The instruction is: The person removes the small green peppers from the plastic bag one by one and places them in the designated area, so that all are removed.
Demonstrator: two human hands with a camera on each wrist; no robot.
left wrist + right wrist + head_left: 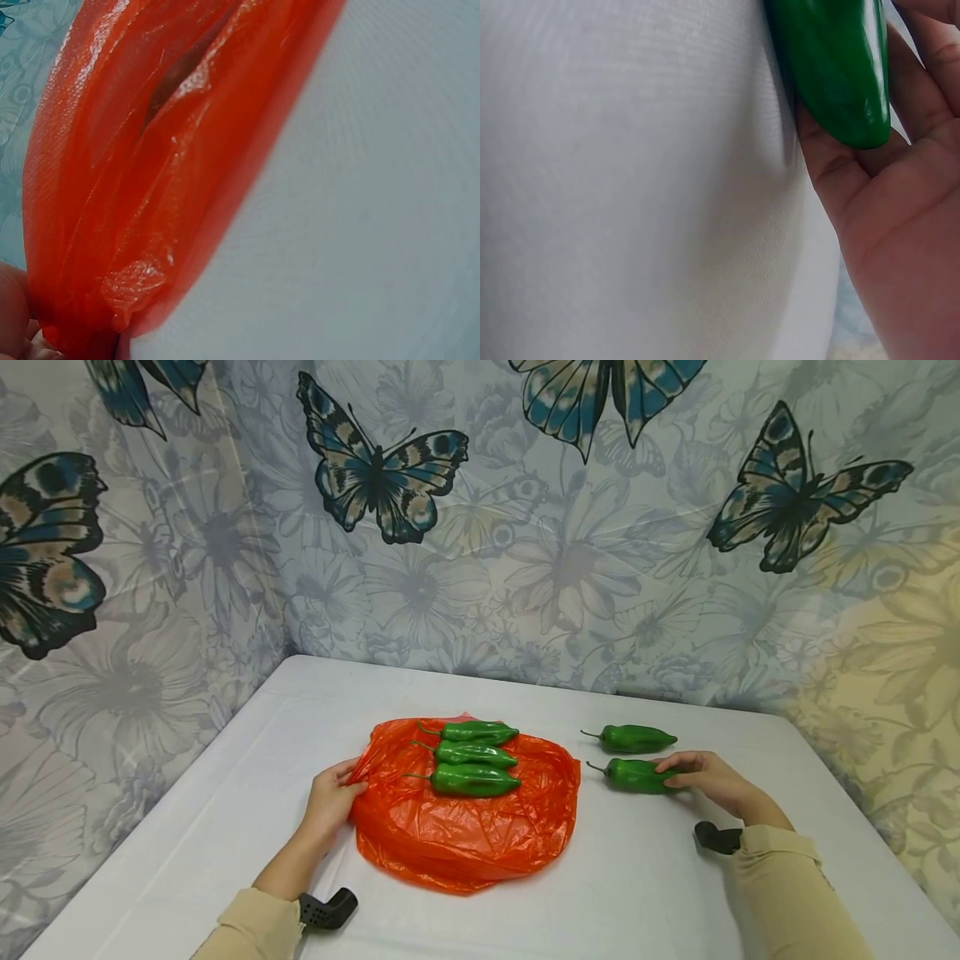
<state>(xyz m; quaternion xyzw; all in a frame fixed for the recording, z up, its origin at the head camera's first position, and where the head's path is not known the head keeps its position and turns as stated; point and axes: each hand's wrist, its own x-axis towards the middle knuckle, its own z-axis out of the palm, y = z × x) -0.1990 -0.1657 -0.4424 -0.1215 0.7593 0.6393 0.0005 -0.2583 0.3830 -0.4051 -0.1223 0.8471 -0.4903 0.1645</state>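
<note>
While the left hand (pixel 330 799) pinches the red bag (pixel 467 837), the right hand (pixel 714 782) — angled inward — grips a pepper (pixel 634 775).

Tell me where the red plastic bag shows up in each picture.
Head: just below the middle, the red plastic bag lies under three green peppers.
Left wrist: large, slanting from the top edge down to the lower left.
Right wrist: not in it.
Shared landmark: the white tabletop, seen in all three.
</note>
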